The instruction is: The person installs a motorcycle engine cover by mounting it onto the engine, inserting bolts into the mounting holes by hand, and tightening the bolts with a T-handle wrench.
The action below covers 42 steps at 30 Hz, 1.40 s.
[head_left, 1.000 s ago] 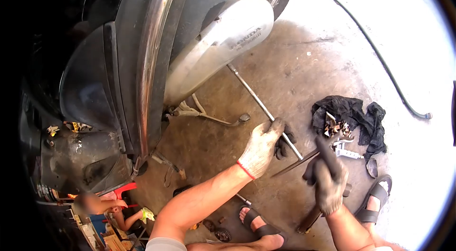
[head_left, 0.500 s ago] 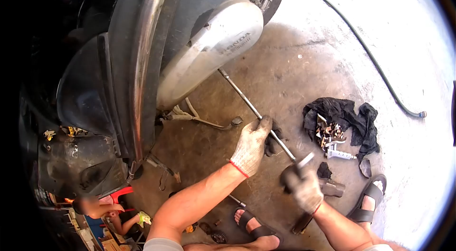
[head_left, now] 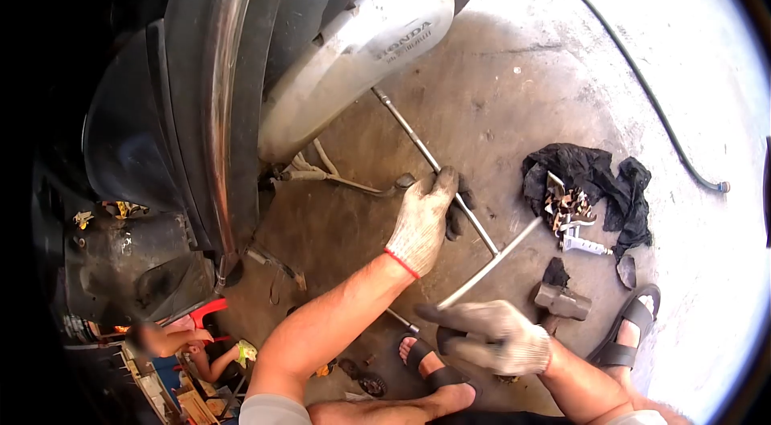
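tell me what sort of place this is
Probably a motorcycle repair shop: a Honda-marked scooter stands here, a long T-shaped wrench leads to its silver casing, and a hammer and small metal parts lie on the stained floor.

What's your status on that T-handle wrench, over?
Left hand closed round wrench; right hand blurred by near end of crossbar, contact unclear. Wrench tip at edge of scooter, seating hidden. Hammer lies clear of wrench.
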Available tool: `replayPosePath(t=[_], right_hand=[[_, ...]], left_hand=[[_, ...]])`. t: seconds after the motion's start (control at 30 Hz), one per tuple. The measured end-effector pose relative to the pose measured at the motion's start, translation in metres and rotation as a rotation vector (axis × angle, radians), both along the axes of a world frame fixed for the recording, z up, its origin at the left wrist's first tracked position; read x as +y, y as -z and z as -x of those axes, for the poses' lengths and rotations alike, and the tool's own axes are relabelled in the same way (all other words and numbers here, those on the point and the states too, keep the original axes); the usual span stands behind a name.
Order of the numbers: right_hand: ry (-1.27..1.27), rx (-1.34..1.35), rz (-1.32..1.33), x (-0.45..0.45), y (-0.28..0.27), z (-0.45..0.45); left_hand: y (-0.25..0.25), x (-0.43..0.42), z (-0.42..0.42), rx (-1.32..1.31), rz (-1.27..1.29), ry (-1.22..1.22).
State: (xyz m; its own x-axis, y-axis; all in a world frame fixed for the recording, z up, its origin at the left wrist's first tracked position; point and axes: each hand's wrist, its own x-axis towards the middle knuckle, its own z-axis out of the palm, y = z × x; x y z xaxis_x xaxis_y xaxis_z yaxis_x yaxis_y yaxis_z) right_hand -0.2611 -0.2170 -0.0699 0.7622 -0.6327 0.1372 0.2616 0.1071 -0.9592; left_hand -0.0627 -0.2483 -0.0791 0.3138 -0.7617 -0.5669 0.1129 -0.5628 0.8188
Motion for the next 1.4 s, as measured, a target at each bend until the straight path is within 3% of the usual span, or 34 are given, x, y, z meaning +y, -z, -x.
replayPosePath(t=[0.03,0.13,0.2,0.23,0.4,0.53,0.63,0.7,0.73,0.8,0.83,0.93,0.97,1.0,1.07,1.1,1.17,1.2,1.23,1.33,1.4], right_hand=[[0.035,-0.036,0.069,0.0,0.005,-0.001],[0.588,0.393,-0.336,-0.016,-0.001,0.008],[0.693,0.537,0.162,-0.01,0.036,0.001],[0.629,0.583,0.325,-0.008,0.036,-0.001],[0.519,0.639,0.25,0.002,0.033,-0.007],[0.475,0.678,0.407,0.008,0.033,-0.013],[0.504,0.643,0.276,0.013,0.044,-0.02],[0.57,0.368,0.157,0.017,0.047,-0.026],[0.569,0.369,0.155,0.018,0.042,-0.028],[0.348,-0.035,-1.086,0.023,0.03,-0.03],[0.083,-0.546,-1.544,0.027,0.047,-0.028],[-0.055,-0.484,-1.476,0.018,0.016,-0.012],[-0.085,-0.61,-1.375,0.016,0.016,-0.009],[-0.044,-0.518,-1.049,0.01,0.022,0.002],[0.202,-0.638,-0.931,-0.01,0.019,0.001],[0.203,-0.636,-0.93,-0.01,0.03,0.003],[0.505,0.056,-0.736,-0.01,0.058,0.004],[0.372,0.266,-0.691,0.0,0.056,-0.001],[0.255,0.274,-0.491,0.015,0.048,-0.009],[-0.188,0.128,-0.222,0.012,0.003,-0.012],[0.112,0.13,-0.301,0.007,0.001,-0.002]], left_hand=[[-0.003,-0.001,0.001,0.006,-0.006,0.0],[-0.008,-0.002,0.0,0.042,-0.016,-0.023],[-0.006,-0.005,-0.001,0.041,0.004,-0.019],[-0.003,-0.004,-0.001,0.039,0.01,-0.011],[-0.003,0.001,-0.004,0.042,-0.03,-0.044],[0.005,0.007,-0.008,0.053,-0.021,-0.041],[0.004,0.011,-0.009,0.094,-0.022,-0.021],[-0.008,0.017,-0.007,0.114,-0.071,0.087],[-0.011,0.016,-0.003,0.114,-0.072,0.086],[-0.014,0.017,0.004,0.283,-0.138,0.092],[-0.001,0.02,-0.002,0.297,-0.098,0.156],[-0.005,0.019,0.0,0.254,-0.109,0.148],[-0.004,0.02,0.001,0.225,-0.125,0.125],[-0.004,0.023,0.002,0.224,-0.132,0.117],[-0.006,0.022,0.001,0.2,-0.097,0.123],[-0.009,0.02,0.003,0.201,-0.096,0.123],[-0.019,0.013,0.006,0.207,-0.051,0.111],[-0.019,0.01,0.005,0.203,-0.048,0.109],[-0.017,0.008,0.006,0.183,-0.036,0.102],[-0.007,0.009,0.002,0.156,-0.048,0.085],[-0.005,0.011,0.001,0.079,-0.102,0.076]])
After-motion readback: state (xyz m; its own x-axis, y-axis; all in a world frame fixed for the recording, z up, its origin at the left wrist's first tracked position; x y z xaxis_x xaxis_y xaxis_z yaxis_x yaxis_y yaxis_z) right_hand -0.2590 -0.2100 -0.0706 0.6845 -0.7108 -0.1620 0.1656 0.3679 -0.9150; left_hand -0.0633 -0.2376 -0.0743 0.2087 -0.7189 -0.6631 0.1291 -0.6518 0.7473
